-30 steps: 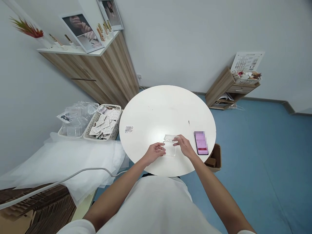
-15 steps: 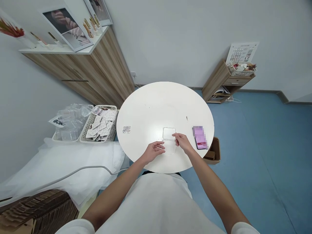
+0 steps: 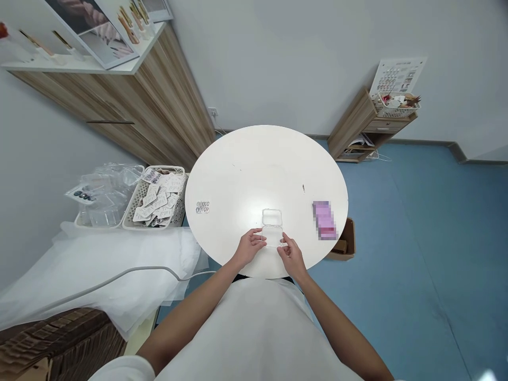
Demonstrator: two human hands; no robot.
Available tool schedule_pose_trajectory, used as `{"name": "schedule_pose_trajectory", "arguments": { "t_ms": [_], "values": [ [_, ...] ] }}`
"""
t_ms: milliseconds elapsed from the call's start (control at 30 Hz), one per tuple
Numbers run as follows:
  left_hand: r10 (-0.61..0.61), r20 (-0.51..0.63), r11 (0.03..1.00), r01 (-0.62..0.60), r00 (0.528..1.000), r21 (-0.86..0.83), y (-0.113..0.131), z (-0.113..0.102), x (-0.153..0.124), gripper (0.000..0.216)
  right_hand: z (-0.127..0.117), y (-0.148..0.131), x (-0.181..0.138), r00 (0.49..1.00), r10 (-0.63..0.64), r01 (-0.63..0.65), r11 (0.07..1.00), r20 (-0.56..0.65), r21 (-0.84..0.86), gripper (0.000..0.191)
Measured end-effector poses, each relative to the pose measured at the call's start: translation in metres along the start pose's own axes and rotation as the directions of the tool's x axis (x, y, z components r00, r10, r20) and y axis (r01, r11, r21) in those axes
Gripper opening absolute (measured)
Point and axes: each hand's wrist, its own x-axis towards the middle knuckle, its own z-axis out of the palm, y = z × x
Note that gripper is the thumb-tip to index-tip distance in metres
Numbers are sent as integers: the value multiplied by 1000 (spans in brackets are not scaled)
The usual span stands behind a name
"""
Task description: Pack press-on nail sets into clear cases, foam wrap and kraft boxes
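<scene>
Transparent rectangular plastic box (image 3: 272, 228), lid up, at near side of round white bench (image 3: 254, 169), is held by half-closed fingers of left hand (image 3: 246, 248) and right hand (image 3: 292, 257), apparently for steadying, and probably calls for even grip next.

Wide lane beyond the clear case (image 3: 272, 236), its flanks blocked

Beyond the case I see broad passing room across the white table (image 3: 262, 164), with a small dark bit (image 3: 304, 188) far to the case's right. The left hand (image 3: 249, 247) blocks its left flank, the right hand (image 3: 292, 256) its right; on the near side only a narrow gap runs between them. Well left of the case lies a small patterned card (image 3: 202, 207), with passable tabletop between; well right, past another open strip, lies the phone (image 3: 324, 220). From my remote view, I can't tell whether the transparent lid (image 3: 272, 210) lies flat or juts up.
</scene>
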Motion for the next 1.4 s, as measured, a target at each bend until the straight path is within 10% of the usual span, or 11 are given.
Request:
{"name": "schedule_pose_trajectory", "arguments": {
  "t_ms": [667, 1400],
  "values": [
    [61, -157, 855, 30, 986, 518, -31, 22, 52, 33, 9, 42, 57, 997, 75, -73, 961, -5, -266, 47],
    [54, -267, 905, 66, 962, 421, -37, 42, 39, 40, -7, 59, 57, 986, 55, -35, 991, 157, -130, 54]
  ]
}}
